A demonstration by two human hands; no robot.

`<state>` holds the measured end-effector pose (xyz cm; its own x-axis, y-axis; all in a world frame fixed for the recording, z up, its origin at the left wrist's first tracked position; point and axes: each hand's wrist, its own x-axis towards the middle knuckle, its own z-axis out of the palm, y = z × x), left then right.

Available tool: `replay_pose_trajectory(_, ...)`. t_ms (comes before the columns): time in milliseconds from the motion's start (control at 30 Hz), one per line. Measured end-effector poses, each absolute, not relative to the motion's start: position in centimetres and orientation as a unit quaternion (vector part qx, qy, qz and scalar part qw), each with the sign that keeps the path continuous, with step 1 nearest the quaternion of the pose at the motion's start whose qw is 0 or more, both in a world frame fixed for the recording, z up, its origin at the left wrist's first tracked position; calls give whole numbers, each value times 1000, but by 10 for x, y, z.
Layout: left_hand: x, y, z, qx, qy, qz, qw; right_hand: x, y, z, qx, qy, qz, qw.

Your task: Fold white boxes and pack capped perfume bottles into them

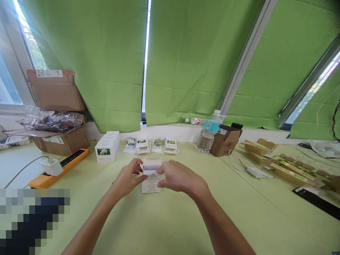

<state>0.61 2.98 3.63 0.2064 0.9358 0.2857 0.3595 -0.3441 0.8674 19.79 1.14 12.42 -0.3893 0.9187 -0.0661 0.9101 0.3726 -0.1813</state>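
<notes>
Between my hands stands a white folded paper carton, with a printed instruction sheet below it, lying on or against the table. My left hand pinches the carton's left side. My right hand grips its right side, and the fingertips cover part of the upper edge. The carton's inside is hidden by my fingers and its own flaps. Directly beyond my hands lie small white cards and glass ornaments.
A stack of white boxes stands beyond my left hand. Further right are a water bottle and a small cardboard box. An orange power strip lies left; wooden-looking strips and cables lie right.
</notes>
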Motion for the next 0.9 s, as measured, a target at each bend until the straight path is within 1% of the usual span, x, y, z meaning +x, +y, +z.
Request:
replay_pose_trajectory(367,6,33,32,709,446,426,343,196,10,125,-539,-836,101,-17)
replay_pose_trajectory(600,5,33,32,719,461,399,334,210,16,131,-488,-857,164,19)
replay_pose_trajectory(733,4,32,33,720,463,394,334,226,20,140,-509,-848,127,78)
replay_pose_trajectory(800,3,32,34,722,465,390,331,234,23,135,-525,-836,132,93)
replay_pose_trajectory(900,2,32,32,725,471,378,333,244,32,110,-539,-813,195,102)
